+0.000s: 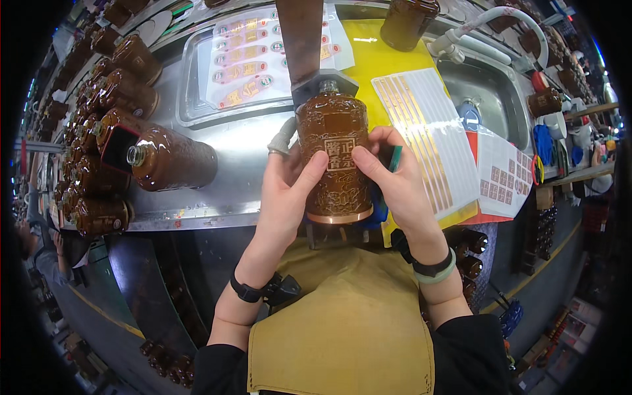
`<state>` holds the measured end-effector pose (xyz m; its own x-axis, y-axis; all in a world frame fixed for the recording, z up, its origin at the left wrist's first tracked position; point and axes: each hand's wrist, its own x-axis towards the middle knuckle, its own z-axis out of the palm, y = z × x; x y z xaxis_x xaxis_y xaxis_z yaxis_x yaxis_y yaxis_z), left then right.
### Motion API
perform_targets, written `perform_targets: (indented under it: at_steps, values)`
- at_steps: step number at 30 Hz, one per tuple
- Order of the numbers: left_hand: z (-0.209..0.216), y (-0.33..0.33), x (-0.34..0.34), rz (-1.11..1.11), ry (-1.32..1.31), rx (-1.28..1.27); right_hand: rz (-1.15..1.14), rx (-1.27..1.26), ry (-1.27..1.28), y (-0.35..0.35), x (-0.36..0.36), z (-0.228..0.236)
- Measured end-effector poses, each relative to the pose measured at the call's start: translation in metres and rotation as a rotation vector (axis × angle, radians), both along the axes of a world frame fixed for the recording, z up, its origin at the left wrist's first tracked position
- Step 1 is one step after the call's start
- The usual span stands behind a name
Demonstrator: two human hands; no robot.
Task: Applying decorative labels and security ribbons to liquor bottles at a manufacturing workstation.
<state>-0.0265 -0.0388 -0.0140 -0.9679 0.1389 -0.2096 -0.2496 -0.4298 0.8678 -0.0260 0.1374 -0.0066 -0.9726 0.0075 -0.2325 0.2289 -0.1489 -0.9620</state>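
A brown embossed bottle [337, 187] is held in front of me, its neck pointing away and its copper-coloured base rim toward me. A square gold label [341, 155] sits on its side. My left hand [288, 176] grips the bottle's left side, the thumb pressed at the label's left edge. A pale grey wrap or piece of cloth [282, 138] shows by that hand's fingers. On the right side my right hand [398, 176] grips the bottle, its thumb at the label's right edge. A thin green flat piece [395, 158] sticks up among its fingers. The fingertips behind the bottle are hidden.
Several brown bottles are piled left, with one lying bottle [176, 160] nearest. A decal sheet [247, 56] lies in a metal tray [187, 99]. Right are a gold-striped sheet [428, 131], a small-label sheet [503, 172] and a sink [490, 85] with a white faucet [510, 13].
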Motion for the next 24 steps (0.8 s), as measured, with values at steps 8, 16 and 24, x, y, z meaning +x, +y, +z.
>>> perform_targets:
  at_steps: [8, 16, 24]
  values:
    - [0.0043, 0.0030, 0.0021, 0.018, 0.003, -0.025, -0.001, -0.011, -0.016, 0.0010, -0.0001, 0.0011]
    - [0.0008, 0.0017, 0.0007, 0.008, 0.015, -0.010, 0.004, 0.001, -0.001, 0.0021, -0.0007, -0.0006]
    - [-0.0009, 0.0014, 0.0014, 0.022, 0.016, -0.027, 0.022, -0.006, 0.003, 0.0021, -0.0022, -0.0005]
